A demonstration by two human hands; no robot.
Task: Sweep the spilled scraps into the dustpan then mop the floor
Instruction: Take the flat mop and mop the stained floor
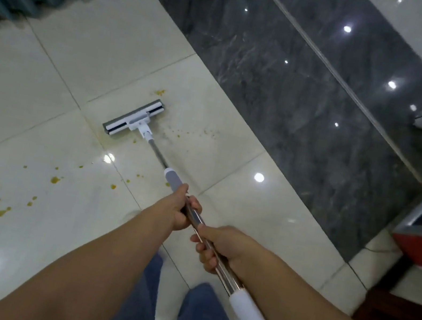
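The mop (149, 137) is held out ahead, its flat head (134, 118) pressed to the cream tile floor (113, 38) well beyond the fingers. Yellow stains (55, 179) are scattered to the left of the fingers and around the head. The metal shaft is wrapped tight by the left hand (181, 211), just ahead of the right hand (217, 245), equally closed around it.

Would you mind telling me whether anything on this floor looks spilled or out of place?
Yes: yellowish-brown stains dot the cream floor tiles left of the mop handle, and finer specks lie right of the mop head. Both hands, left hand and right hand, grip the handle.
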